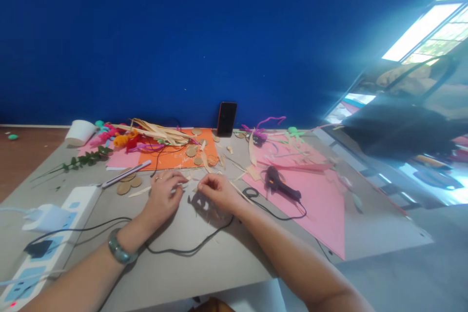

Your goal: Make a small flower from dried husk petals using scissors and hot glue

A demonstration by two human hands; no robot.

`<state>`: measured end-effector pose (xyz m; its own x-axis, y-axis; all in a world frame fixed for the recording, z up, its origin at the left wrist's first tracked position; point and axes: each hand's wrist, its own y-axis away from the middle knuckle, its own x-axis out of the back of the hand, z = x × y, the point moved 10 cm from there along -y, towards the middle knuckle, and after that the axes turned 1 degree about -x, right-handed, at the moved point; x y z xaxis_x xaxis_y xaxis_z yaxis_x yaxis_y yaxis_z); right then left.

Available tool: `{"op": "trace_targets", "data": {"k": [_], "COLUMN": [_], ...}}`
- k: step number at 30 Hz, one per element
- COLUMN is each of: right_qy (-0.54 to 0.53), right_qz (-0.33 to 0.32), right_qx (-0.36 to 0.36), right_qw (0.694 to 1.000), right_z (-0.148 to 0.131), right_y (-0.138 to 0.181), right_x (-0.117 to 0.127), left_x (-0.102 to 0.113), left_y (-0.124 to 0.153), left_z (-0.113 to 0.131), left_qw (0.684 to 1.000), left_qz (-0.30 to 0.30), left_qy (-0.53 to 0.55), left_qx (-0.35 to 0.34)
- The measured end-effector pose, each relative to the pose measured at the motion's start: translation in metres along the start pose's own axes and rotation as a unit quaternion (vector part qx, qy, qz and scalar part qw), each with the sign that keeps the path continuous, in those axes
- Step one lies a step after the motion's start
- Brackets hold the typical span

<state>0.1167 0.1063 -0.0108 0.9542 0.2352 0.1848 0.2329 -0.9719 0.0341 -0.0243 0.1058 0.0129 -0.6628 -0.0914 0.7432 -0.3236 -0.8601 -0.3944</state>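
Observation:
Both of my hands work close together over the middle of the table. My left hand (166, 194) has its fingers curled in toward the thumb, with a pale scrap at the tips too small to name. My right hand (217, 192) is pinched, thumb against forefinger; whatever it holds, if anything, is too small to make out. Pale shreds lie around the fingertips, and a dry straw-coloured strip (140, 192) rests left of my left hand. Right of my right hand, a black glue gun (282, 185) lies on pink sheets (318, 204).
A white power strip (68, 234) with plugs lines the left side, its black cord (183, 252) crossing before me. Behind are round wooden slices (126, 186), an orange sheet (168, 160), raffia strips (157, 131), a green sprig (86, 158), a paper cup (80, 132) and a propped phone (226, 119).

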Motion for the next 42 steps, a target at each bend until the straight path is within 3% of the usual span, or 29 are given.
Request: {"op": "trace_targets", "data": {"k": [4, 11, 18, 25, 35, 42], "right_qy": [-0.061, -0.066, -0.031, -0.031, 0.002, 0.038], "right_qz": [-0.01, 0.002, 0.017, -0.018, -0.015, 0.039], "right_qx": [-0.017, -0.009, -0.038, -0.027, -0.038, 0.006], "right_qw": [0.998, 0.998, 0.999, 0.999, 0.999, 0.998], "right_z": [-0.002, -0.005, 0.007, 0.01, 0.013, 0.001], "right_y": [0.004, 0.004, 0.003, 0.001, 0.002, 0.002], "right_x": [-0.005, -0.001, 0.003, -0.002, 0.0, 0.007], "left_x": [-0.004, -0.013, -0.016, -0.013, -0.018, -0.016], "left_y": [0.001, 0.0, 0.001, 0.001, 0.0, 0.001], "left_z": [0.016, 0.01, 0.006, 0.012, -0.005, -0.009], "left_qw": [0.992, 0.981, 0.981, 0.984, 0.981, 0.987], "left_qz": [-0.032, -0.061, -0.063, -0.07, -0.063, -0.044], "left_qy": [0.114, 0.181, 0.181, 0.163, 0.173, 0.144], "left_qx": [-0.036, 0.033, 0.039, 0.03, 0.054, 0.05]}}
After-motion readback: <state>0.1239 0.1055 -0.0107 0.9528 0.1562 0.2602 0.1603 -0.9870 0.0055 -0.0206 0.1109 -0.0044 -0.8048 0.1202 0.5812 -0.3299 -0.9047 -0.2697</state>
